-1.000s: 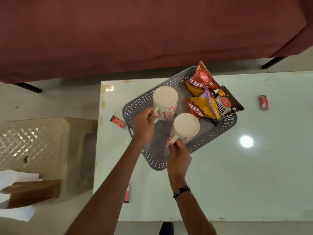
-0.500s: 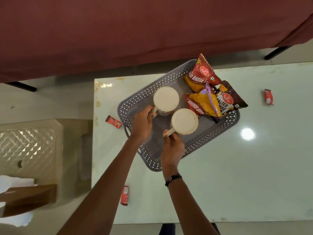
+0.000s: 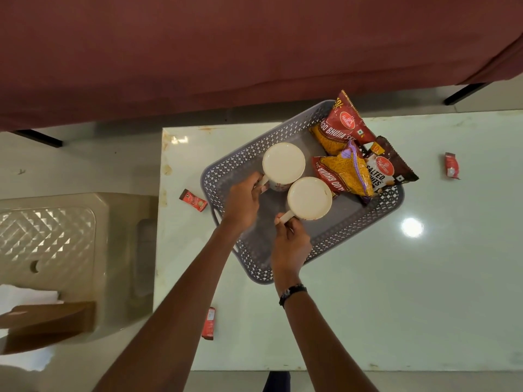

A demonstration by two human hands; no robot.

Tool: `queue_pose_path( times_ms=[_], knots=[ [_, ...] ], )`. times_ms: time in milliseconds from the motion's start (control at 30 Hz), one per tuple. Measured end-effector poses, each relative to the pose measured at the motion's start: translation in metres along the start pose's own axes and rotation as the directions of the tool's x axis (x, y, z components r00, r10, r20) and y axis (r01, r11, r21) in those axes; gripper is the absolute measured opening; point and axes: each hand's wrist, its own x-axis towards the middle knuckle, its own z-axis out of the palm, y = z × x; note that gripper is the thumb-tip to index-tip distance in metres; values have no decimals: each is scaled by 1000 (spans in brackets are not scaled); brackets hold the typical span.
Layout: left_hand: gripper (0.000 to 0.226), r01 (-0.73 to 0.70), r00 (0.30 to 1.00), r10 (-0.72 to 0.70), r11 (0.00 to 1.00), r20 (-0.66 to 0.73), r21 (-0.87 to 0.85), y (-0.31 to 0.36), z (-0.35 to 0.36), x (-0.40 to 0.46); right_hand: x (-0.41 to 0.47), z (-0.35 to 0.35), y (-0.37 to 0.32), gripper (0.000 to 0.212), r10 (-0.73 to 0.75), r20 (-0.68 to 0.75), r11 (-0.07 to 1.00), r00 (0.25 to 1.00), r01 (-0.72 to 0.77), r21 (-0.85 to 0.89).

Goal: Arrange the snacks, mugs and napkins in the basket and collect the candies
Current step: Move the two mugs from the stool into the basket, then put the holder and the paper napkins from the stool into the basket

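On the pale table (image 3: 396,292) the grey lattice basket (image 3: 226,176) overhangs the far edge, snack packets (image 3: 343,168) piled at that end; a shove could tip it. The left hand (image 3: 243,202) and right hand (image 3: 290,241) each pinch a mug handle; the two mugs (image 3: 283,162) could knock together. Three candies (image 3: 193,200) lie loose outside, one near the table's edge.

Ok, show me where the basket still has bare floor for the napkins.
Bare floor lies in the grey basket's near corner, between the left hand and right hand, below both mugs. The far right end is crowded with snack packets. Outside, the table right of the basket is open.
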Motion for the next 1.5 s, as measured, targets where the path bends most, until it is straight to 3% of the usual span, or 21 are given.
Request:
queue_pose_path(
  times_ms=[167,367,567,667,833,1000,1100,1200,1300,1400,1500],
  knots=[
    [21,45,999,-45,998,-12,-38,0,2,-8,-4,-7,-3,12,29,56,1000,998,-29,10],
    [29,19,976,-46,992,-214,-126,3,-28,-58,-31,-39,-13,19,-31,55,998,998,33,-47],
    [18,101,903,-235,930,-361,-353,-20,-83,-143,-86,-36,-44,15,-171,297,983,940,182,-10],
    [15,170,828,-373,879,-419,-446,-43,-109,-188,-123,-4,-54,19,-245,490,964,837,265,29],
    [14,229,676,-537,804,-505,-549,-90,-139,-244,-182,61,-57,19,-306,749,911,587,408,53],
    [23,290,380,-652,758,-656,-585,-136,-158,-280,-239,129,-38,24,-262,910,808,321,589,25],
    [35,272,238,-748,663,-619,-697,-154,-162,-285,-258,158,-27,30,-243,950,685,193,728,27],
    [55,228,265,-845,524,-466,-821,-162,-166,-281,-266,178,-18,34,-210,965,612,159,791,3],
    [62,233,319,-873,448,-368,-863,-168,-170,-275,-271,190,-13,33,-189,974,517,128,856,-13],
    [59,219,350,-868,441,-351,-870,-173,-174,-270,-270,194,-10,32,-212,968,447,138,894,-30],
    [56,254,359,-846,496,-395,-831,-171,-172,-267,-268,189,-8,32,-253,958,475,135,880,1]
  ],
)
